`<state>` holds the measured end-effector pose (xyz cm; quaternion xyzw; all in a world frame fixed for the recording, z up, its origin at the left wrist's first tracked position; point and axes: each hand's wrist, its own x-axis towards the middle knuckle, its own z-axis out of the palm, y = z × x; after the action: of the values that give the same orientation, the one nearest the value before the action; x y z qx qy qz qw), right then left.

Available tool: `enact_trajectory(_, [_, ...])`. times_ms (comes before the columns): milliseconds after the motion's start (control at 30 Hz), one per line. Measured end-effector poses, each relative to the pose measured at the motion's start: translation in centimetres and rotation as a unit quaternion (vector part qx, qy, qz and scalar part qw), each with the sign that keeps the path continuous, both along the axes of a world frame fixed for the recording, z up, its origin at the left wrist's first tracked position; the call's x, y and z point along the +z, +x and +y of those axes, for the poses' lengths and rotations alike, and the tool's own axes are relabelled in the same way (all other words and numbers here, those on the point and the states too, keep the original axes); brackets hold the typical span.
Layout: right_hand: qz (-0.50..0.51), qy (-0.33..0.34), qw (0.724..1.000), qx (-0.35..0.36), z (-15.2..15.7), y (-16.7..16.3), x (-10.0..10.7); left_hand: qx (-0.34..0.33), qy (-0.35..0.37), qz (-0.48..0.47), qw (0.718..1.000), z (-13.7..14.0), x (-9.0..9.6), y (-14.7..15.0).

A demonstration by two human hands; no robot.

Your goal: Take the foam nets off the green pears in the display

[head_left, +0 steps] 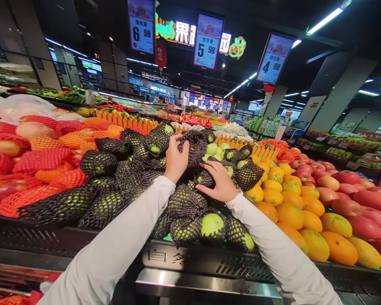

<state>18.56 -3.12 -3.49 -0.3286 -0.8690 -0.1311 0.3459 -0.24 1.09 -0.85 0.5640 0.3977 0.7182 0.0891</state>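
My left hand (177,159) is closed on a dark bunch of black foam netting (193,146) at the back of the green apple pile. Whether fruit sits inside that netting I cannot tell. Just right of it, my right hand (221,183) curves its thumb and fingers around a green apple in black net (207,178), partly hidden by the fingers. Netted green apples (186,199) lie all around both hands. One green apple (212,224) shows bare through its net near the front. Loose green apples (212,149) are behind my right hand.
Oranges (290,216) and red apples (352,186) are heaped on the right. Fruit in red and orange nets (52,161) fills the left. A black display rim (206,258) runs along the front, an orange picket divider (127,120) behind. Price signs (206,41) hang overhead.
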Motion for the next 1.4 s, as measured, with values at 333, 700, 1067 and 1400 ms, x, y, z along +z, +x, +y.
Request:
enact_trajectory(333, [0.24, 0.065, 0.968, -0.044, 0.0, 0.4, 0.2, -0.151, -0.03, 0.173, 0.973, -0.6, -0.2, 0.7])
enact_trajectory(700, [0.255, 0.008, 0.966, -0.03, -0.3, 0.0, 0.4, -0.144, -0.042, 0.166, 0.975, -0.3, -0.5, 0.6])
enact_trajectory(1067, [0.279, 0.082, 0.955, -0.052, 0.6, 0.4, 0.1, -0.407, -0.06, 0.045, 0.91, -2.0, 0.6, 1.1])
enact_trajectory(1400, [0.388, -0.015, 0.919, -0.067, 1.2, 0.7, 0.0, -0.35, -0.097, -0.033, 0.931, -1.3, 0.6, 1.1])
